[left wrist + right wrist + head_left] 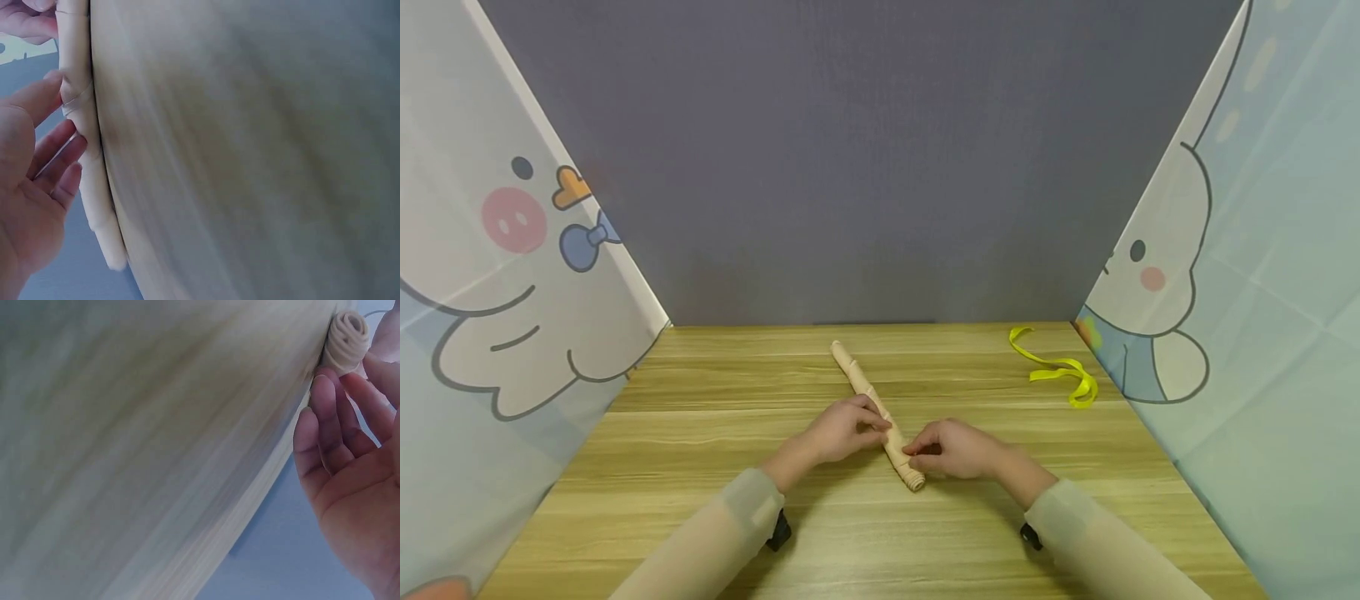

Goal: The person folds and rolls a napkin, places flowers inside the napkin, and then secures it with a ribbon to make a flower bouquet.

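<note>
A long, thin beige roll (862,387) lies slantwise on the wooden table, its spiral end facing the near side. It looks like tightly wound cloth or a soft sheet, with seams across it. My left hand (848,428) rests its fingertips on the roll's left side. Close by, the left wrist view shows that thumb and the bent fingers (47,103) along the roll (78,94). On the opposite side, my right hand (958,450) touches the roll near its spiral end (347,337) with relaxed, slightly bent fingers. Its thumb tip is partly hidden in the right wrist view.
A yellow ribbon (1078,375) lies loosely curled at the table's back right. The wood-grain table (700,433) meets a dark grey panel (865,167) behind. Cartoon-printed cloth walls (467,350) stand at both sides.
</note>
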{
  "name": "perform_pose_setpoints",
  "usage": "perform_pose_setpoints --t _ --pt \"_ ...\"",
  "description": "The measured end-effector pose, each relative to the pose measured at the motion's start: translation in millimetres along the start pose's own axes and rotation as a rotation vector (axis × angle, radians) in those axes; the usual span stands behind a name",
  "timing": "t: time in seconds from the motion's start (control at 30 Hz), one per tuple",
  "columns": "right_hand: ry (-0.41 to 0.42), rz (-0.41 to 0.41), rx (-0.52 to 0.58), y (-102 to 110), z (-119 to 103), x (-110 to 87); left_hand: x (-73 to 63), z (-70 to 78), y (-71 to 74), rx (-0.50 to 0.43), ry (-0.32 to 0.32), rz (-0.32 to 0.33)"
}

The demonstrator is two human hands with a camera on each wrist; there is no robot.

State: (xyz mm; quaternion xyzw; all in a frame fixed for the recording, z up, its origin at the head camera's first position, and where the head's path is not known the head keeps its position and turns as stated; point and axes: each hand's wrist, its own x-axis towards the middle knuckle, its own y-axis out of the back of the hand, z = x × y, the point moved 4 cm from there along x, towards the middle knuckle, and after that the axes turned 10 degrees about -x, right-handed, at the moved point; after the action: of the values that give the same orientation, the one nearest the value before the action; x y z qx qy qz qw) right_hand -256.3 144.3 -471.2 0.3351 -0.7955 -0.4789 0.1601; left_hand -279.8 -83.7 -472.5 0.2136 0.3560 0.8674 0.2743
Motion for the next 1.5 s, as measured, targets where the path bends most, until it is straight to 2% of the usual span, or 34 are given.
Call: perform_pose_setpoints --t 0.2,0.27,0.47,0.73,1.03,1.3,1.4,1.5 --pt "0.077 -0.003 -0.066 -4.1 -10.1 1.5 -3.7 -0.7 -1.9 -0.031 -0.026 -0.024" --pt "0.089 -0.005 -0.080 -4.1 -12.6 0.8 -4.8 -1.2 -1.7 -0.048 -0.015 -0.028" --pt "0.097 -0.012 -0.062 -4.2 -16.2 -2.4 -7.3 -4.4 -2.3 -0.066 0.035 -0.032" --pt "0.126 -0.042 -0.057 -6.1 -19.4 -3.5 -12.9 -1.2 -0.5 -0.044 0.032 -0.050" --pt "0.121 -0.064 -0.076 -10.4 -18.3 -5.1 -15.4 4.3 -1.0 -0.029 0.032 -0.074" --pt "0.133 -0.035 -0.076 -4.3 -8.7 -14.5 -16.2 1.2 -4.1 -0.032 0.064 -0.103" --pt "0.101 0.008 -0.072 4.4 2.9 -20.4 -15.9 0.4 -4.1 -0.035 0.073 -0.099" --pt "0.035 0.064 -0.082 16.6 21.8 -27.6 -15.1 0.5 -3.9 -0.037 0.076 -0.092"
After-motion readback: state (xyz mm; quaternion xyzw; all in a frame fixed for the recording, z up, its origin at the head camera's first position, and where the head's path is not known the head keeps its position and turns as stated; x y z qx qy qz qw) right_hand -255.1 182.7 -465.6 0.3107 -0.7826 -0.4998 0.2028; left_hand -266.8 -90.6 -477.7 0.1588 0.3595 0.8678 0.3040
